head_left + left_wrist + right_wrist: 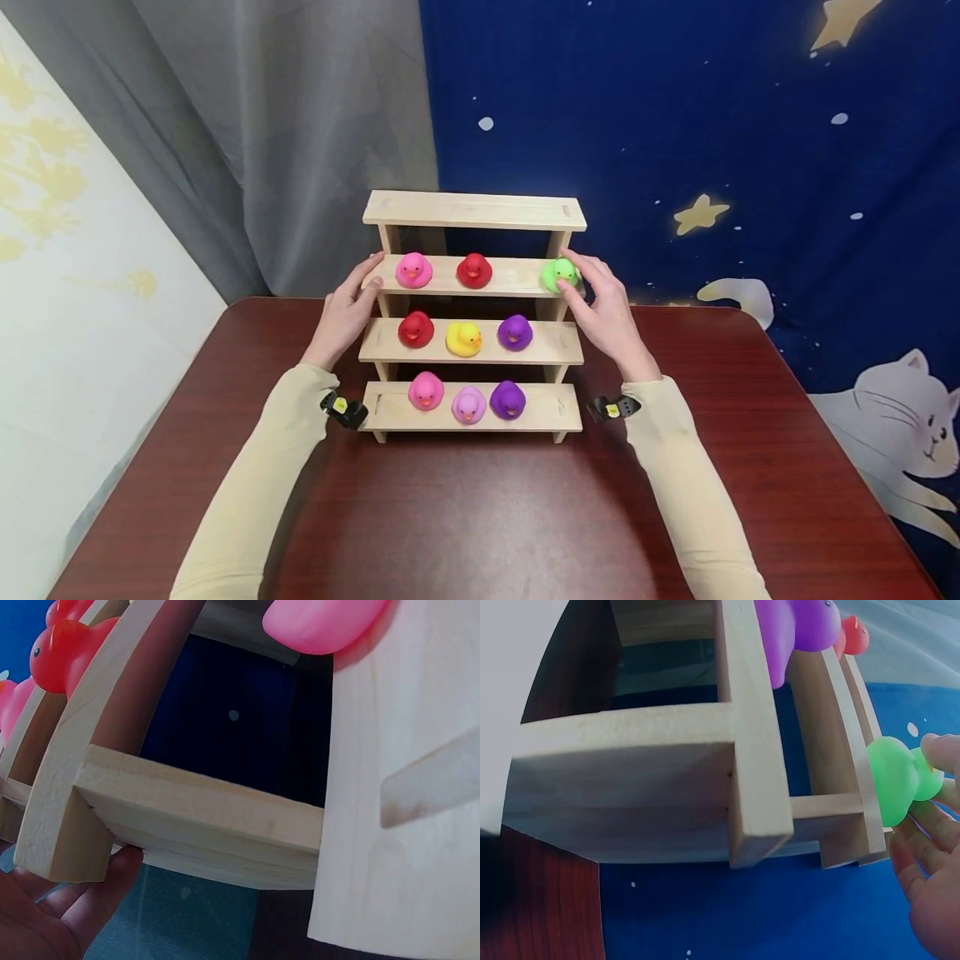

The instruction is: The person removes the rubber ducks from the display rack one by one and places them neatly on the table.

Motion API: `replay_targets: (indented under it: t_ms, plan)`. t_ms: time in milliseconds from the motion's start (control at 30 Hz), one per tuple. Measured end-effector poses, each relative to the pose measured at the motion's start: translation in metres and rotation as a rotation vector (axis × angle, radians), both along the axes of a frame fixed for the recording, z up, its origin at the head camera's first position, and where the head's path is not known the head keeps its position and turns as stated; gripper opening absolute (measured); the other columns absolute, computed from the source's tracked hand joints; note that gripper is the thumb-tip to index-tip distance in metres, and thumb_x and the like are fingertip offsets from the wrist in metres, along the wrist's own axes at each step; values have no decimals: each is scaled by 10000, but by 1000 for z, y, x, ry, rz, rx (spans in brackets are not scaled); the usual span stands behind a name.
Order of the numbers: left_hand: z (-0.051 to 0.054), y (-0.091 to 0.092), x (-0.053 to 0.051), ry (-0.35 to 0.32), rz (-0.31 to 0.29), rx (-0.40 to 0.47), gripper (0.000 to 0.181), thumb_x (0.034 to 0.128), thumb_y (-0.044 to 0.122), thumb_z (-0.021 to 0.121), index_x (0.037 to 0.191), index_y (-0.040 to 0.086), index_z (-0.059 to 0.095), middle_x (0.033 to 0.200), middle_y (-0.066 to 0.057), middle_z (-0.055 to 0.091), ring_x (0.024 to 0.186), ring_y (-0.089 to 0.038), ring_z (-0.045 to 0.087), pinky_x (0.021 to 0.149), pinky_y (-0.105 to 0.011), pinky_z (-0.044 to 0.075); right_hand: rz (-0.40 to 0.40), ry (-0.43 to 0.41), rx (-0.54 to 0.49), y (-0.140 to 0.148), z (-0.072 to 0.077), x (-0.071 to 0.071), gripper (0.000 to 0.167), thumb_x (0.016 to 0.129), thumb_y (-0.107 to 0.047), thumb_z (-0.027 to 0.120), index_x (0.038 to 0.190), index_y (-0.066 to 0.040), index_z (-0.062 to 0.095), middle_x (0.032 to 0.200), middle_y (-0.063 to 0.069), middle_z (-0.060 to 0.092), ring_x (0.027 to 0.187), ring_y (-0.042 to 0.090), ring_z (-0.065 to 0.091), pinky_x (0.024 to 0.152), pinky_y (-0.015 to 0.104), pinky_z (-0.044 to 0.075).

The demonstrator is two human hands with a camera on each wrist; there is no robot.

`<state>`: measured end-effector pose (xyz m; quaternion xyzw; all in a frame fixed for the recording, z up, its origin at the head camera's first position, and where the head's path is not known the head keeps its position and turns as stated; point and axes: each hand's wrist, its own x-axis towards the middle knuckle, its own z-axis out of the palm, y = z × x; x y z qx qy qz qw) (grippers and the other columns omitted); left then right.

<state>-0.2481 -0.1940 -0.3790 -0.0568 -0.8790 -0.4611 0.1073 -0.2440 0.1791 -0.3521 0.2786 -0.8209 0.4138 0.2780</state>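
A tiered wooden shelf stand [472, 211] holds small rubber ducks. My right hand [606, 312] pinches a green rubber duck [558, 273] at the right end of the second tier from the top. In the right wrist view, the thumb lies at the head of the green duck [892, 780] and the fingers curl beside it. My left hand [347, 315] grips the left end of that same tier; in the left wrist view its fingers [105, 900] reach behind the board end. A pink duck [414, 271] and a red duck [474, 271] share this tier.
Below sit a red duck [416, 330], a yellow duck [463, 339] and a purple duck [515, 332]. The lowest tier carries a pink duck [426, 391], a lilac duck [468, 405] and a purple duck [507, 400]. The stand rests on a dark red-brown table [465, 517], before curtains.
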Motion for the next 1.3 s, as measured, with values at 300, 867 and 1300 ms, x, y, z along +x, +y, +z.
replay_targets:
  t_ms: [300,867,1300]
  plan:
    - [1,0,1,-7,-2,-5,483,1011,424,436,1486,346,388,1531,3,341,1352,-289,373,1066,-551,300,-37,-17,-4,11,1,4,435,912,-69,667,1329,4,565,1218,189,598,1140,295,528,973,479,406]
    - [0,1,1,-10,-7,12,487,1015,407,431,1494,331,378,1530,-16,343,1361,-298,358,1066,-558,295,-96,-9,24,35,-3,6,445,895,-53,685,1322,0,573,1228,203,591,1162,330,508,952,510,400]
    - [1,1,2,-14,-1,-2,486,1012,416,434,1490,344,380,1534,-4,336,1368,-288,347,1072,-560,281,-127,-22,12,48,-8,8,447,894,-27,678,1325,11,565,1236,213,583,1156,340,511,965,515,397]
